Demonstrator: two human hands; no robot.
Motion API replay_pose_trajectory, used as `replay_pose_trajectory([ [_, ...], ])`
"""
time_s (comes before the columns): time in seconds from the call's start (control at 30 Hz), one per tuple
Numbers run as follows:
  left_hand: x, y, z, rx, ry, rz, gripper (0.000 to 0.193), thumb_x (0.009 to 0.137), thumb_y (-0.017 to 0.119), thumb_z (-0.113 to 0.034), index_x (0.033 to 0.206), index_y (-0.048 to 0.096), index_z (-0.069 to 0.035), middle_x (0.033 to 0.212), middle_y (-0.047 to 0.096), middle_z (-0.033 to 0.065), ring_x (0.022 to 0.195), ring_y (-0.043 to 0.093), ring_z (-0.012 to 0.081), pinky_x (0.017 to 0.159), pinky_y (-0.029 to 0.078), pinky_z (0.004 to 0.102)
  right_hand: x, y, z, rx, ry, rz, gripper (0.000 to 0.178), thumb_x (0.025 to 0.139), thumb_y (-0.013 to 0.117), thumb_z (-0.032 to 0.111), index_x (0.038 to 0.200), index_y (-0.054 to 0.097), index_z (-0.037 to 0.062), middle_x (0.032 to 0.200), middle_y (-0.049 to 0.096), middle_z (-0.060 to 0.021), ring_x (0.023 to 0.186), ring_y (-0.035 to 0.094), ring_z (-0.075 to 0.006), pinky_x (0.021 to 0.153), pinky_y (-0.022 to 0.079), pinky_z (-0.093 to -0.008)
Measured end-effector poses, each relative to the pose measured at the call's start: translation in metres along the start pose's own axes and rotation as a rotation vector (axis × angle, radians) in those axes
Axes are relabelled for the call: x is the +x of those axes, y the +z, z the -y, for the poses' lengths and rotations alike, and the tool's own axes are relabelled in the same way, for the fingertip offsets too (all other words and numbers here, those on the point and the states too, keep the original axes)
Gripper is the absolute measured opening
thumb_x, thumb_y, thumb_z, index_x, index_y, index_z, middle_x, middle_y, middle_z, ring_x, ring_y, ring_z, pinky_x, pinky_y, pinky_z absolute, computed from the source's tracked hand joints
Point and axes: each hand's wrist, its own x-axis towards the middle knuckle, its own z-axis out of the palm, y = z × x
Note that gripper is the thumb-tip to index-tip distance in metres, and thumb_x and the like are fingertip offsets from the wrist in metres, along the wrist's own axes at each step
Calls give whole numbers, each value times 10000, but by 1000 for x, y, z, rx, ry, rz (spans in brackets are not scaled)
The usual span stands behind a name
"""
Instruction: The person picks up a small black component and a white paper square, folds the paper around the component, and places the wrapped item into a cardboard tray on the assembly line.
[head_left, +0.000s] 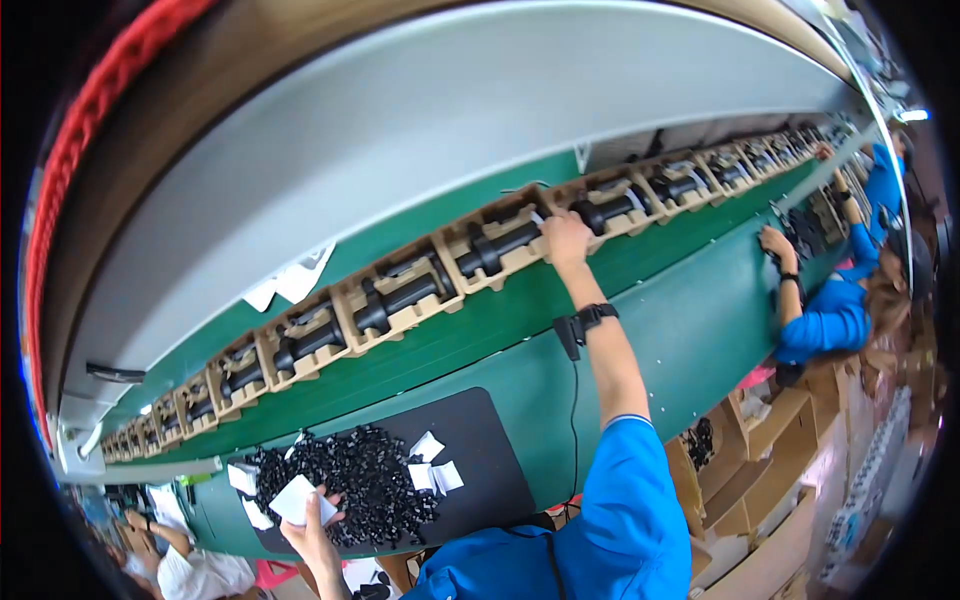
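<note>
My left hand [315, 530] grips a small stack of white folded paper [298, 499], thumb on top, above a heap of small black parts [350, 470]. The heap lies on a dark mat [490, 430]. My right hand [567, 238] reaches far forward to a row of brown molded-pulp trays. Its fingers are closed at the join between one tray [497, 275] and its right neighbour; what they hold, if anything, is hidden. A black tube-shaped device [500, 248] lies in that tray. My right wrist carries a black strap [598, 314] with a cable.
More loaded trays [400, 300] run both ways along the green belt [400, 365]. Folded white papers [435, 475] lie beside the heap. A grey panel [450, 100] overhangs the belt. At right, a person in blue [835, 320] handles black parts near cardboard boxes [770, 440]. Another person [200, 575] is lower left.
</note>
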Motion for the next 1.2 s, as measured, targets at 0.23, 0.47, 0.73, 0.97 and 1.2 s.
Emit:
replay_pose_trajectory([
  [0.23, 3, -40, 22, 53, -31, 124, 343, 898, 578, -171, 1162, 489, 29, 957, 650, 149, 727, 663, 201, 466, 557, 267, -26, -63, 17, 14, 43, -76, 438, 715, 699, 235, 1120, 587, 114, 1024, 593, -117, 942, 604, -269, 639, 523, -443],
  [0.47, -7, -42, 20, -271, -290, 310, 349, 908, 565, -128, 1208, 473, 24, 996, 637, 145, 817, 651, 216, 637, 565, 322, -242, -251, 228, 976, -919, 356, 944, 562, 805, 319, 1338, 363, 14, 1311, 404, -182, 1204, 391, -358, 1016, 360, -435],
  [0.73, 0, -110, 71, -454, -119, 373, 356, 908, 556, -78, 1241, 466, 11, 1161, 565, 103, 1037, 566, 182, 874, 474, 306, -342, -245, 337, 963, -1049, 134, 944, 479, 822, 257, 1269, 407, -50, 1264, 421, -172, 1199, 385, -334, 1011, 357, -427],
  [0.97, -24, -165, 66, -500, -130, 371, 305, 913, 549, -88, 1199, 516, 12, 1130, 590, 66, 1007, 577, 148, 863, 471, 289, -372, -267, 379, 993, -1078, 376, 859, 558, 773, 245, 1293, 409, -8, 1223, 474, -168, 1176, 437, -332, 985, 373, -452],
  [1.2, -16, -207, 71, -458, -98, 416, 244, 937, 515, -109, 1127, 567, 35, 1037, 625, 56, 929, 583, 105, 805, 479, 251, -384, -291, 401, 651, -1334, -109, 478, 680, 703, 207, 1113, 581, 44, 1118, 565, -61, 980, 548, -234, 812, 474, -366],
])
